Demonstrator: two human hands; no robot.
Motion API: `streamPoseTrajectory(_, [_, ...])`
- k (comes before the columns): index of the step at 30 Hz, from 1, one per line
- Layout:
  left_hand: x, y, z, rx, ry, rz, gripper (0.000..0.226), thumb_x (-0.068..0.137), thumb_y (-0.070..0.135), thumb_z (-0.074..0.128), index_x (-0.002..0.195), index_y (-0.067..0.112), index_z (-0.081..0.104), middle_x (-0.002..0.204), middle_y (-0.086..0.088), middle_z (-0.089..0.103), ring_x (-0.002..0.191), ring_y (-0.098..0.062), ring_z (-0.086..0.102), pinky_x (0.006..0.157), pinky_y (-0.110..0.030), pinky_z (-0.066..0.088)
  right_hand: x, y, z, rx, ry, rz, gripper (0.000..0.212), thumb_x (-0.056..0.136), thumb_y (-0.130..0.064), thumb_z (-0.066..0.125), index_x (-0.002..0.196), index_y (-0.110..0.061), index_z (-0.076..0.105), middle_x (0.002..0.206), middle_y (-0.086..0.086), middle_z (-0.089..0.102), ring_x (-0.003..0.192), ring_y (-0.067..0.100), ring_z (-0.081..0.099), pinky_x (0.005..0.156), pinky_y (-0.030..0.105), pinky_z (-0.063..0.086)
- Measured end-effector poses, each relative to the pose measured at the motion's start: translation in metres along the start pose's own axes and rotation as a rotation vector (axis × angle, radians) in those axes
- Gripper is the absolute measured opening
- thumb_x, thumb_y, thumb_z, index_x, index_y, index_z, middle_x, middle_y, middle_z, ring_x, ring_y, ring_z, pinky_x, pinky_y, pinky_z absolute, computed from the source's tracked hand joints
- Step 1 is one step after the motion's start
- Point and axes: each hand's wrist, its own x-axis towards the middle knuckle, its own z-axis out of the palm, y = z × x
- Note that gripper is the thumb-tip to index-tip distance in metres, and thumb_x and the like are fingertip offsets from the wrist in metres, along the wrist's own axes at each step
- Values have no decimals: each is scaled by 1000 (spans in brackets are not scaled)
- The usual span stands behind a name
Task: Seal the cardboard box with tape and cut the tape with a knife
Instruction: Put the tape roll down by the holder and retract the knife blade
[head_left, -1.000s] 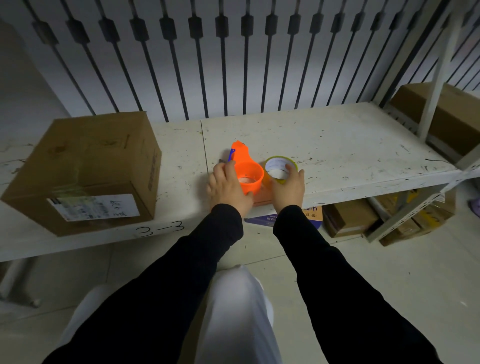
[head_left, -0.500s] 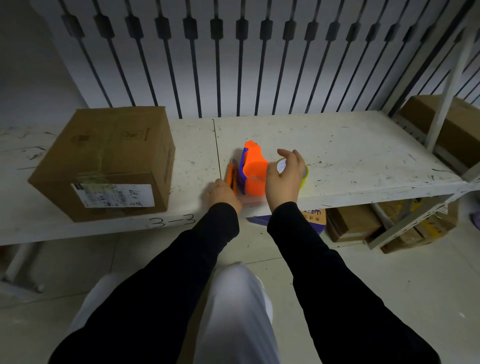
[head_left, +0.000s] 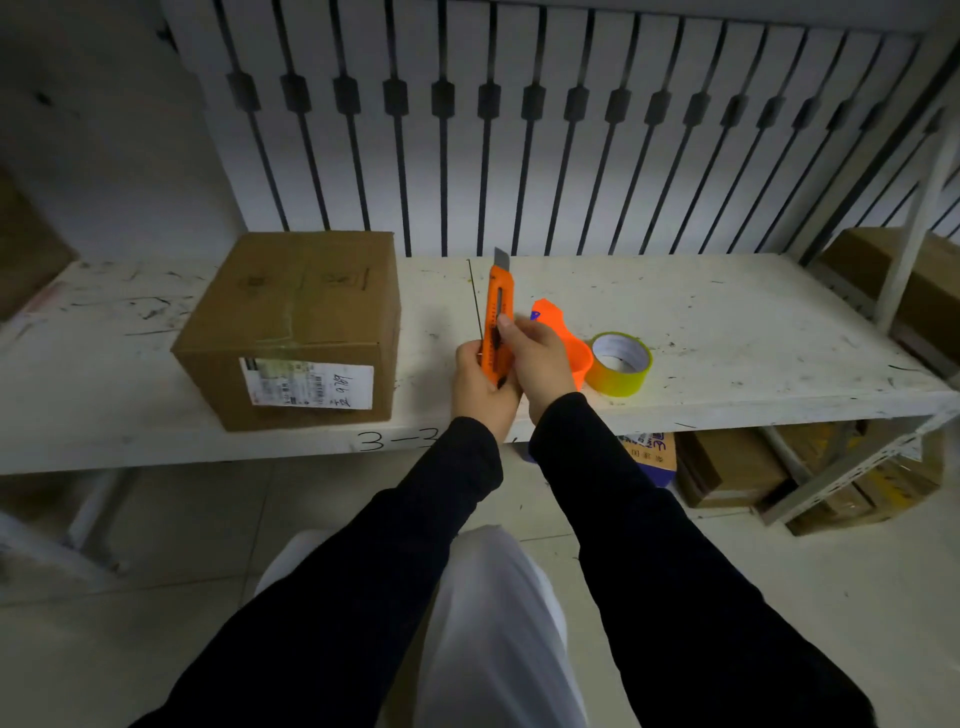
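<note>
A brown cardboard box (head_left: 301, 322) with a white label stands on the white shelf (head_left: 727, 332), left of my hands. My left hand (head_left: 480, 384) grips the lower end of an orange utility knife (head_left: 500, 312), held upright with a short grey blade sticking out at the top. My right hand (head_left: 537, 361) holds the knife's body, thumb on its slider. Behind my right hand lies an orange tape dispenser (head_left: 563, 338). A yellowish tape roll (head_left: 621, 364) lies flat to its right.
Black vertical bars run along the white wall behind the shelf. More cardboard boxes (head_left: 737, 467) sit under the shelf at the right, another box (head_left: 930, 291) on a side rack. "3-3" is written on the shelf's front edge.
My hands left the dispenser and tape roll. My left hand lifted the orange knife off the shelf, and my right hand joined it on the knife, whose blade now sticks out.
</note>
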Motion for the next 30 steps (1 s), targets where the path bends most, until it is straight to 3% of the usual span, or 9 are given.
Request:
streamPoseTrajectory(2, [-6, 0, -4, -85, -26, -13, 22, 88, 6, 54, 105, 17, 45, 76, 2, 49, 68, -17, 48, 75, -48, 52, -7, -5, 2, 29, -53, 2, 22, 94, -27, 52, 86, -8, 60, 75, 6, 60, 72, 17, 60, 72, 26, 53])
streamPoseTrajectory(5, [-17, 5, -13, -242, -63, -41, 23, 91, 0, 43, 103, 20, 42, 75, -1, 47, 59, -14, 43, 56, -33, 47, -17, -9, 5, 79, -77, -15, 23, 95, -22, 49, 76, -13, 58, 66, 3, 54, 61, 13, 56, 56, 17, 51])
streamPoseTrajectory(7, [-23, 10, -18, -360, -70, -81, 21, 93, 2, 37, 107, 17, 41, 81, -6, 48, 65, -16, 47, 56, -38, 53, -24, -10, 10, 146, -90, 6, 20, 96, -18, 48, 80, -12, 59, 72, 5, 58, 68, 15, 59, 64, 22, 52])
streamPoseTrajectory(9, [-26, 13, -20, -411, -44, -116, 19, 95, 5, 34, 112, 12, 39, 92, -10, 51, 82, -21, 51, 80, -46, 53, -32, -11, 15, 242, -92, 61, 16, 96, -14, 47, 86, -13, 60, 82, 5, 63, 79, 17, 62, 73, 27, 52])
streamPoseTrajectory(13, [-24, 12, -27, -437, 24, -167, 11, 98, 13, 33, 108, 11, 37, 95, -9, 52, 95, -26, 52, 90, -41, 47, -43, -6, 25, 219, -131, 51, 20, 94, -5, 46, 107, -11, 59, 97, 1, 65, 93, 17, 61, 87, 31, 50])
streamPoseTrajectory(20, [-16, 6, -33, -517, -22, -313, 46, 93, 30, 30, 129, 5, 44, 107, -18, 52, 103, -32, 53, 105, -48, 39, -50, -9, 27, 160, -279, 32, 47, 93, 4, 42, 135, -15, 43, 97, 0, 61, 91, 13, 59, 97, 38, 45])
streamPoseTrajectory(23, [-15, 7, -32, -513, -34, -319, 49, 91, 34, 29, 129, 8, 46, 111, -18, 55, 112, -33, 54, 104, -45, 41, -48, -12, 24, 144, -303, 39, 50, 92, 3, 43, 137, -17, 41, 95, 0, 61, 89, 13, 59, 90, 32, 49])
streamPoseTrajectory(28, [-6, 13, -27, -420, -21, -295, 45, 95, 34, 27, 126, 8, 46, 106, -18, 57, 93, -26, 55, 91, -40, 49, -39, -10, 22, 55, -232, 24, 39, 95, -8, 45, 133, -14, 46, 102, 2, 64, 98, 18, 61, 92, 34, 51])
streamPoseTrajectory(30, [0, 16, -24, -393, -36, -287, 44, 95, 34, 28, 126, 8, 45, 104, -16, 56, 90, -24, 56, 80, -35, 50, -36, -10, 21, 3, -191, 23, 32, 96, -16, 45, 126, -10, 52, 92, 3, 64, 87, 15, 62, 76, 27, 52])
